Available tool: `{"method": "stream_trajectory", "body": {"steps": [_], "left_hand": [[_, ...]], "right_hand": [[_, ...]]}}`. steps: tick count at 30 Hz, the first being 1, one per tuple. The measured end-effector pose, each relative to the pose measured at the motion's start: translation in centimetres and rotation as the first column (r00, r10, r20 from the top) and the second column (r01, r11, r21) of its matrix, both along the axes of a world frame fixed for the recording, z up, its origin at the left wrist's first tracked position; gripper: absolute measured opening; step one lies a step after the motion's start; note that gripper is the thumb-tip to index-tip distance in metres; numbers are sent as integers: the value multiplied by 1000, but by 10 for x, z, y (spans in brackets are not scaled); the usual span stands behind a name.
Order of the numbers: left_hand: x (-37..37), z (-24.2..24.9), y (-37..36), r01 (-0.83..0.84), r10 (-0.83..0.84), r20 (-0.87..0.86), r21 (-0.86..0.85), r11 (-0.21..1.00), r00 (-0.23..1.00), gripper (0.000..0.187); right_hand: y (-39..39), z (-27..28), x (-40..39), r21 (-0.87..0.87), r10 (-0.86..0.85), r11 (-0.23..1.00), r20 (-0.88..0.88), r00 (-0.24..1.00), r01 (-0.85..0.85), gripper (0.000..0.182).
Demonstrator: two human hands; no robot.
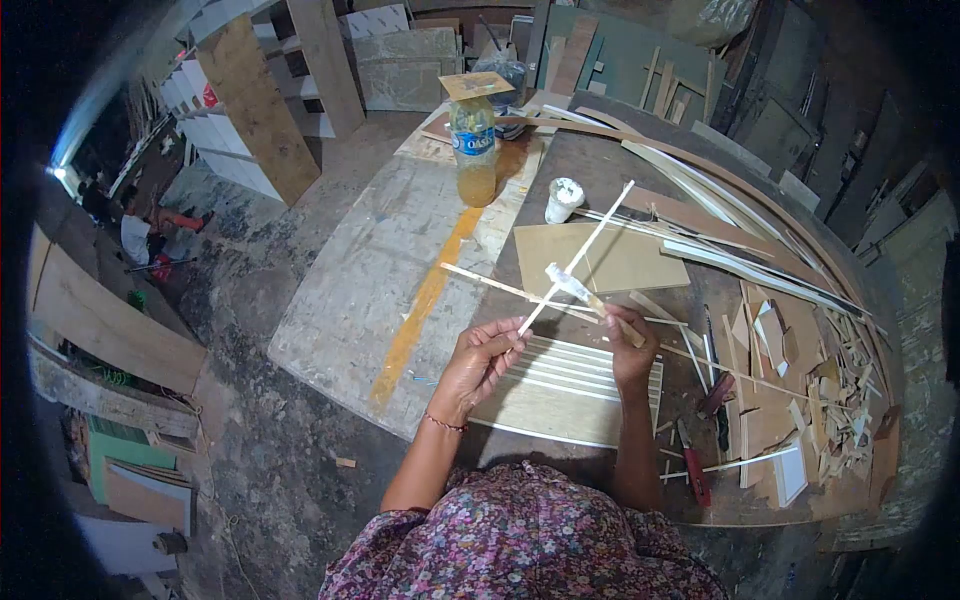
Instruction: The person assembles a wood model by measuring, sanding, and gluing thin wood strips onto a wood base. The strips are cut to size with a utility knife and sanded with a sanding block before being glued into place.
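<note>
My left hand (pixel 487 362) pinches the lower end of a thin pale wooden strip (pixel 600 236), which slants up to the right. In my right hand (pixel 632 345) is a brush (pixel 572 284) with a wooden handle and white-coated bristles, which lie against or just over the strip. Beneath my hands is a pale panel (pixel 570 385) with parallel white strips on it. Behind the strip lies a tan board (pixel 590 255). A cup of white paste (pixel 565 200) stands at the board's upper edge.
A bottle (pixel 474 150) with amber liquid stands on the table (pixel 340 300). Long strips and wood scraps (pixel 840 400) cover the right side. Near the front right lies a red-handled tool (pixel 694 472). A person (pixel 140 230) sits on the floor far left, near a shelf unit (pixel 255 110).
</note>
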State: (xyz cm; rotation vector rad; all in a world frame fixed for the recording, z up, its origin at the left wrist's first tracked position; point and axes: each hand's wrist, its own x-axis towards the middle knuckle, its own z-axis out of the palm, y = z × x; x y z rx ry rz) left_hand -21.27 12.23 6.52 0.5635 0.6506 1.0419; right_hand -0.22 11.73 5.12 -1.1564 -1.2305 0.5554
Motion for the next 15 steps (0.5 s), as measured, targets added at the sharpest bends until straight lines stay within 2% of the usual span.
{"method": "stream_trajectory", "body": {"steps": [3,4,7,8,11,12,15], "left_hand": [[2,-1,2,-38,38,-5,-16,999,999,20],[2,-2,2,-39,39,-31,-13,999,999,20],[2,-4,2,-42,40,-100,-12,999,994,19],[2,-4,1,-40,39,-115,-14,999,993,18],[2,-6,0,-36,35,-125,-6,999,992,15],[2,-6,1,-34,34,-122,1,999,992,15],[3,-4,1,-62,59,-100,-28,998,993,14]], "right_hand": [[-7,-5,-7,-97,103,990,48,993,-98,15],[-13,-3,-10,-220,148,965,-2,989,-144,14],[-14,4,-16,-151,147,979,39,988,-139,14],[-12,4,-16,-163,100,981,-26,995,-103,13],[-5,3,-12,-47,40,998,-35,999,-42,14],[-6,1,-12,-118,46,992,-55,997,-53,15],[-12,0,-14,-88,130,988,32,991,-127,15]]}}
